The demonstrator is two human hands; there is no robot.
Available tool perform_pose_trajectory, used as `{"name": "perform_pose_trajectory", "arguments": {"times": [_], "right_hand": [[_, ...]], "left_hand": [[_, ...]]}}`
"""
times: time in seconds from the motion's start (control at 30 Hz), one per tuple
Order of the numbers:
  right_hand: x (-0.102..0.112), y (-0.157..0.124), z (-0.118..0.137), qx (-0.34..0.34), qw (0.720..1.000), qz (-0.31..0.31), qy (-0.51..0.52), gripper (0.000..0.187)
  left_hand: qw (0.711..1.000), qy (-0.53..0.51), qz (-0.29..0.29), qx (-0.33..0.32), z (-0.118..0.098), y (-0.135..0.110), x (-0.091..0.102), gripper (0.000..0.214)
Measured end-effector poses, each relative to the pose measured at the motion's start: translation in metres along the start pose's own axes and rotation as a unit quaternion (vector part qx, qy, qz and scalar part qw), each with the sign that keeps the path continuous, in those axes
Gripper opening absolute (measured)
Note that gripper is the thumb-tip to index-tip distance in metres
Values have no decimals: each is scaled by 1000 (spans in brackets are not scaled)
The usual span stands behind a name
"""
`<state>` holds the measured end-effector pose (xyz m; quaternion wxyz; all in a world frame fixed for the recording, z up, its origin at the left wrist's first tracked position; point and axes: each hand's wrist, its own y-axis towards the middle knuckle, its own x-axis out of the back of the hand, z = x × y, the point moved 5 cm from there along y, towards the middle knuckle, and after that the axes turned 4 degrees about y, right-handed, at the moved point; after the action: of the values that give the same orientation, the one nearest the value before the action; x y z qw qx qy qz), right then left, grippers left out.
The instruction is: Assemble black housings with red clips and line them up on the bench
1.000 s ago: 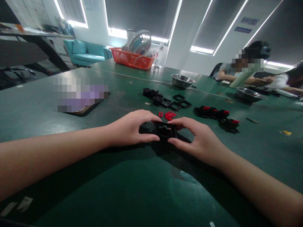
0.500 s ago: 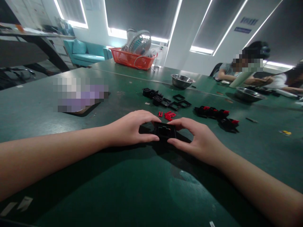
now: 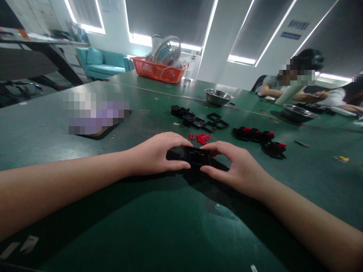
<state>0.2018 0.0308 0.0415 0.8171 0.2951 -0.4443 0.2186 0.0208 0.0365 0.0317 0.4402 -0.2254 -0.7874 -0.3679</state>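
Between my two hands is a black rectangular plastic frame [image 3: 196,157] with a recessed centre, held just above or on the green table. My left hand [image 3: 161,153] grips its left end between thumb and fingers. On the other end, my right hand [image 3: 234,166] has thumb and fingers closed in the same way. Just beyond the frame lie several small red plastic clips [image 3: 203,138]. Farther back are several black square frames and housings [image 3: 198,122]. To the right sits a row of black parts with red pieces fitted in them [image 3: 255,135].
A pixelated purple object [image 3: 99,117] lies on the left of the green table [image 3: 159,223]. Farther off stand a metal bowl [image 3: 218,98], a second bowl [image 3: 299,114] and a red basket [image 3: 160,71] holding a fan. Two people sit at the far right.
The black frame has tilted slightly between my hands, so its centre looks darker and more filled. Both hands stay almost in place.
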Motion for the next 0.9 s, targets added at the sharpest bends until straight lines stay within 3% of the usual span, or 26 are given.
{"name": "perform_pose_trajectory", "arguments": {"times": [0.9], "right_hand": [[0,0,-1,0,1000,7,-1,34]], "left_hand": [[1000,-4,3,-12,-3,-1,1,43]]}}
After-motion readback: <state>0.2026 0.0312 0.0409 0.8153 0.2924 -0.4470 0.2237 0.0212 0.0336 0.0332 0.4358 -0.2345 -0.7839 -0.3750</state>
